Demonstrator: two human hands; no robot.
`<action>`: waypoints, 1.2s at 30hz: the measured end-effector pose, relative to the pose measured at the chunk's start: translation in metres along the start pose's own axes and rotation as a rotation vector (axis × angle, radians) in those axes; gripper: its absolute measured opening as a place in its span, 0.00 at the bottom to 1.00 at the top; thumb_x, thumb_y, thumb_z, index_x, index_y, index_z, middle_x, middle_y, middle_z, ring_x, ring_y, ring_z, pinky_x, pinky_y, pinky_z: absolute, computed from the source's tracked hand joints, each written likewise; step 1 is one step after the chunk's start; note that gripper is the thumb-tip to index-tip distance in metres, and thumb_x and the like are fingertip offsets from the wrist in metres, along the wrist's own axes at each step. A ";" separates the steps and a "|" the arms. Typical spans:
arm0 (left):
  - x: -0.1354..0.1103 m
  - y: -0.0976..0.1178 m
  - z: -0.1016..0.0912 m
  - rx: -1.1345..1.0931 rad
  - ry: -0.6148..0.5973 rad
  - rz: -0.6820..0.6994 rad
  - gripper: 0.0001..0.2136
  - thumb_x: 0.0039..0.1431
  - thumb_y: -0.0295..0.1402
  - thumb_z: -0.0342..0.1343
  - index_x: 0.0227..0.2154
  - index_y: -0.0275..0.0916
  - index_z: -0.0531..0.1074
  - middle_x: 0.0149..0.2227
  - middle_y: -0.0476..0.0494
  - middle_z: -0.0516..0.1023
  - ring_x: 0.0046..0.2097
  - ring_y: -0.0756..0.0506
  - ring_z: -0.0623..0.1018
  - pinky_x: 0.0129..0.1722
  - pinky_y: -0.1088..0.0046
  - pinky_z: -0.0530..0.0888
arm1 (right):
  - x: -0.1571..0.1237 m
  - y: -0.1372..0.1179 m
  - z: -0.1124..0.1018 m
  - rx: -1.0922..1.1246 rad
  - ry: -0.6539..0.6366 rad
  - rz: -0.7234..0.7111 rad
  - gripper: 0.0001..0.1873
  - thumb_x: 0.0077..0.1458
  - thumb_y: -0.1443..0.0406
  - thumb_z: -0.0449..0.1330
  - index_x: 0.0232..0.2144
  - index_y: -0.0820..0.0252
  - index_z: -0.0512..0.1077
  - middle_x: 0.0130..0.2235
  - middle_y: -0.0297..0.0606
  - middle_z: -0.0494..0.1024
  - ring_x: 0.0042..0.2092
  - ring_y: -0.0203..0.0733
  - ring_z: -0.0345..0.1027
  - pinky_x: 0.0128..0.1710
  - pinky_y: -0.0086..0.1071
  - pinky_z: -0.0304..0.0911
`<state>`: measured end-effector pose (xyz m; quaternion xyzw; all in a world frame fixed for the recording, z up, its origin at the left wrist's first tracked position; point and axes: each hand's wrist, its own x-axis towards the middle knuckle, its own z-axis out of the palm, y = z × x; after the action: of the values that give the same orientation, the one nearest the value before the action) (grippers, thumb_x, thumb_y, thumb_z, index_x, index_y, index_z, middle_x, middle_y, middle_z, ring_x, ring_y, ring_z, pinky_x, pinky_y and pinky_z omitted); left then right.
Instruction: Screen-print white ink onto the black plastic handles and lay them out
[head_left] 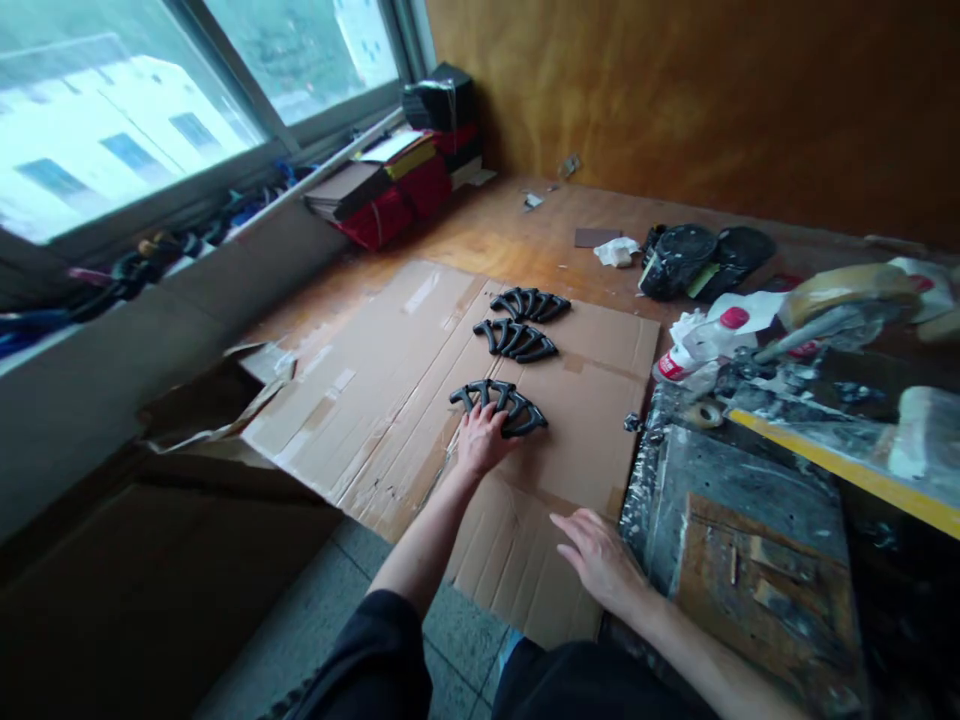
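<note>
1. Three clusters of black curved parts [515,340], each a fan of arched ribs, lying in a line down the right half of a flattened cardboard sheet [375,420], close together but not touching.
2. Left hand [478,442] at the nearest cluster [517,412], its fingers [484,412] slightly apart and laid over the lower ribs, not clamped.
3. Right hand [600,560] at the sheet's near right edge, well apart from the clusters; fingers [562,530] loosely apart and holding nothing, contact with the cardboard impossible to tell.
4. To the right of the sheet, a paint-stained board [750,530], a roll of tape [705,414] and a white plastic bottle with a red cap [712,340].
5. Beyond the sheet, on a wooden floor [510,240], black bags [675,262] and a crumpled white tissue [616,252].
6. Far left, under a window [127,110], tangled cables [150,255] along the sill, plus a stack of red and black boxes [394,195] in the corner, against an orange-brown wooden wall [675,90].
</note>
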<state>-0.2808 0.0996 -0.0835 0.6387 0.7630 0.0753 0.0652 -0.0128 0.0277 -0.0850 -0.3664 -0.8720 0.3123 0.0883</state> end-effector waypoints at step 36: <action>-0.250 0.095 0.105 -0.269 0.113 0.026 0.24 0.66 0.44 0.40 0.57 0.35 0.66 0.62 0.32 0.65 0.66 0.37 0.60 0.63 0.53 0.61 | -0.364 0.265 -0.091 0.012 0.810 0.644 0.13 0.60 0.67 0.49 0.38 0.56 0.73 0.39 0.39 0.78 0.44 0.45 0.70 0.49 0.41 0.64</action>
<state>-0.1246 -0.1270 -0.1669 0.6288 0.7401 0.2135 0.1064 0.4375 -0.0392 -0.1477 -0.7072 -0.6092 0.1619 0.3204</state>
